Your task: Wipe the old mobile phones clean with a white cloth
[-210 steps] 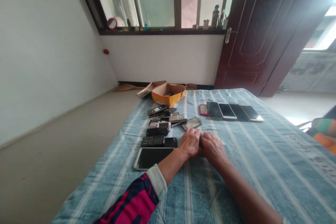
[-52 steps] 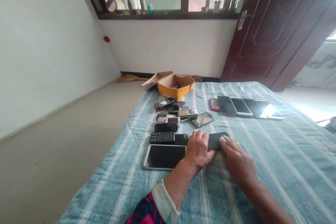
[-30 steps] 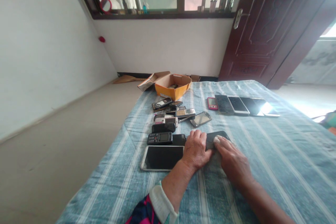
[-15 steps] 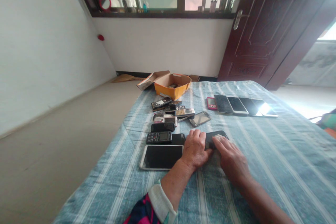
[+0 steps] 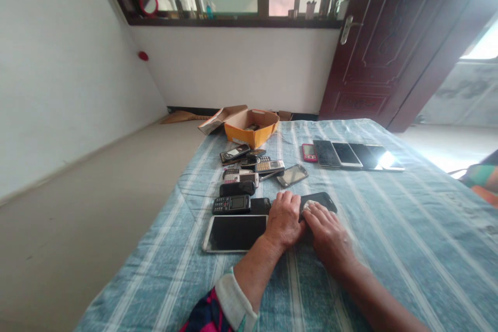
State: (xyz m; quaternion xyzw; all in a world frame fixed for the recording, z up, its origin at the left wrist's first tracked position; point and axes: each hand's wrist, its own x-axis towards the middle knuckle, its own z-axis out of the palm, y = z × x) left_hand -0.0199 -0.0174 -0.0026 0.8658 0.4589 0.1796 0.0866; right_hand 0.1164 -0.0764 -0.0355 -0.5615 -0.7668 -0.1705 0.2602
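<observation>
Dark phone (image 5: 324, 201): left hand (image 5: 286, 220), fingers together, gripping left end; right hand (image 5: 330, 236), fingers bunched on white wad (image 5: 308, 204). Risk: phone skidding, should left grip slacken.

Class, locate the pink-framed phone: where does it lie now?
In the head view, the pink-framed phone lies right of centre, beyond the right hand, at the left end of the row of phones on the striped cloth, beside a dark phone.

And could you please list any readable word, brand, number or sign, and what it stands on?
No text can be read.
Orange box: pale mark low on its side, too blurred.
Nearest keypad phone: key markings too small.
Dark phone by the right hand: none seen.
</observation>
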